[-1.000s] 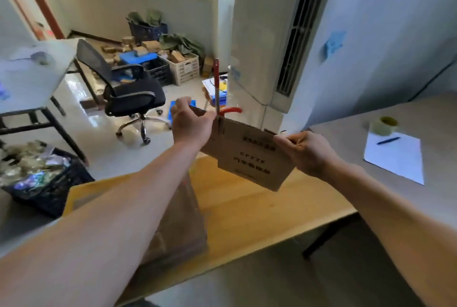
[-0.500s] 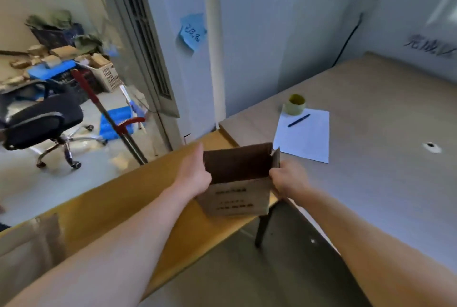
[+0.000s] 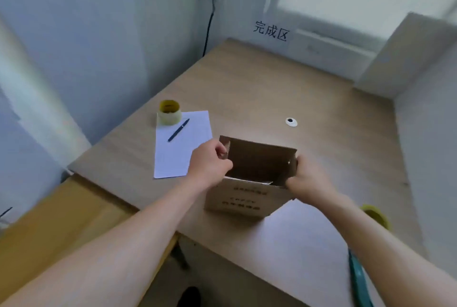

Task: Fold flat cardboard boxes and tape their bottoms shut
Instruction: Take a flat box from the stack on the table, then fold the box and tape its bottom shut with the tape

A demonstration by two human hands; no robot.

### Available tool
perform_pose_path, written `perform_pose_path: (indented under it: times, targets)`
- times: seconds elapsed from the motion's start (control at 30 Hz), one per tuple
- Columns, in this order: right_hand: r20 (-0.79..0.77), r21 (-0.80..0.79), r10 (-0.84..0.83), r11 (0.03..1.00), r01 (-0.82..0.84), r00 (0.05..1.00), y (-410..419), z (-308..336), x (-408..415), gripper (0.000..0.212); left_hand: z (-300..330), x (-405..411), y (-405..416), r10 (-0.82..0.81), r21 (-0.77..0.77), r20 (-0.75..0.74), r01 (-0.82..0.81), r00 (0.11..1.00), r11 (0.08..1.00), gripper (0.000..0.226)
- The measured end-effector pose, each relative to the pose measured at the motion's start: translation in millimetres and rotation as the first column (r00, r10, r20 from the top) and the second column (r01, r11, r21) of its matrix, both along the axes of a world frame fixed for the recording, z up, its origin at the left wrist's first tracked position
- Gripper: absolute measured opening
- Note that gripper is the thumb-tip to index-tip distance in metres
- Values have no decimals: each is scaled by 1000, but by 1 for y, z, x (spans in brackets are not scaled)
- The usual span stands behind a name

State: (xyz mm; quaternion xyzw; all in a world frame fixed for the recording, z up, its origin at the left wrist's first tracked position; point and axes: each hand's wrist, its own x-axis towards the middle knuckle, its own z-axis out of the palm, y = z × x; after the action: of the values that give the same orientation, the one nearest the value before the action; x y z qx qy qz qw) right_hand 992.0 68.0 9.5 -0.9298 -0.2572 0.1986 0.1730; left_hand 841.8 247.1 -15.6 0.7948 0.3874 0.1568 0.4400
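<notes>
Matt brown cardboard for the box [image 3: 249,183], smooth pale wood-grain laminate on the bench [image 3: 284,89], plain white paper sheet [image 3: 181,148] (glossy tape roll [image 3: 169,112] beside it).

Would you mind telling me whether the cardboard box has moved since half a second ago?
Yes. The cardboard box was over the yellow table's edge; it is now over the grey desk, beside the paper sheet.

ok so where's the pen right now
In the head view the pen lies on the white sheet of paper, left of the box, just right of the tape roll.
</notes>
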Motion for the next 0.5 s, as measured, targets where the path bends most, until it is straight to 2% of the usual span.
perform_pose_path:
  times: [0.07, 0.13, 0.17, 0.23, 0.27, 0.3, 0.33, 0.4, 0.43, 0.5]
  targets:
    - [-18, -8, -109, 994, 109, 994, -9, -3, 21, 21, 3, 32, 0, -159, 53, -39, 161, 987, 986, 13]
    - [-44, -31, -189, 982, 187, 981, -12, -4, 35, 23, 5, 48, 3, -300, -3, -51, 300, 953, 954, 20]
    - [-47, -42, -203, 979, 201, 978, -12, -4, 38, 23, 6, 51, 3, -406, -57, -59, 403, 912, 913, 33]
    - [-22, -67, -181, 982, 179, 983, -12, -13, 37, 20, 2, 46, 1, -643, -71, -159, 641, 749, 764, 62]
    - [-6, -76, -127, 989, 126, 992, -9, -17, 32, 17, -3, 39, 0, -708, -10, -226, 725, 669, 689, 67]
    - [-7, -77, -67, 995, 66, 998, -6, -19, 26, 19, -7, 32, -1, -728, 73, -249, 762, 639, 644, 65]
    - [-51, -58, -38, 998, 35, 998, -4, -24, 29, 28, -15, 38, 0, -725, 145, -228, 759, 650, 635, 56]
    - [-155, 28, -2, 1000, 7, 988, -6, -25, 29, 55, -25, 45, 0, -628, 276, -23, 609, 778, 743, 39]
    - [-183, 71, 35, 997, -22, 983, -10, -24, 26, 60, -28, 45, 0, -554, 317, 73, 507, 829, 801, 39]
    - [-192, 99, 102, 992, -84, 976, -21, -33, 23, 49, -38, 47, -1, -403, 319, 147, 342, 903, 884, 63]
